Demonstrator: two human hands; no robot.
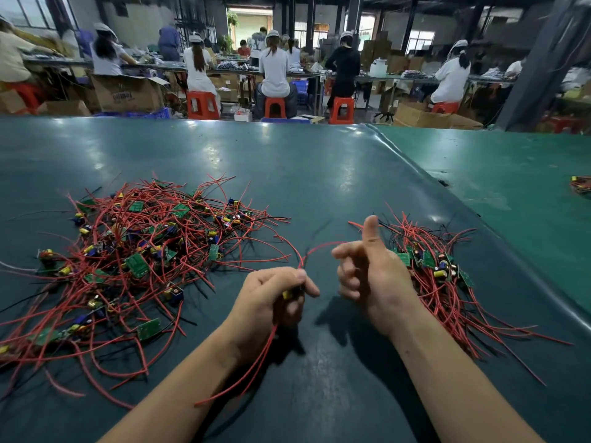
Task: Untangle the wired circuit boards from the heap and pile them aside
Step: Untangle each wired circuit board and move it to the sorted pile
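Your left hand [275,295] has its fingers curled round one board [287,294], of which only a yellow part shows between the fingers, so how the board lies in your fist is hard to tell. Its red wires run two ways from that grip: one [236,369] trails down and back toward you past your wrist, another [319,247] rises from your thumb and arcs right toward your right hand [371,273]. That hand looks to hold nothing: thumb up, fingers loosely bent, with the arc's far end blurred just by the fingertips, touching or not I cannot say. The heap [140,254] lies to the left of your left hand, and some of its strands [275,259] reach up to where your thumb pinches, so the board may not be free of it yet. The pile [435,270] sits just behind and right of your right hand, boards in a row near its middle, wires fanned away and toward you. So the move turns on this: the board is in the left hand, the pile is across on the right, nearer the empty hand. You would probably draw the left hand right, away from the heap along the wire's line, and let the right hand take the arc and lay the board on the pile. Watch the trailing wire for snags on the mat [319,174].
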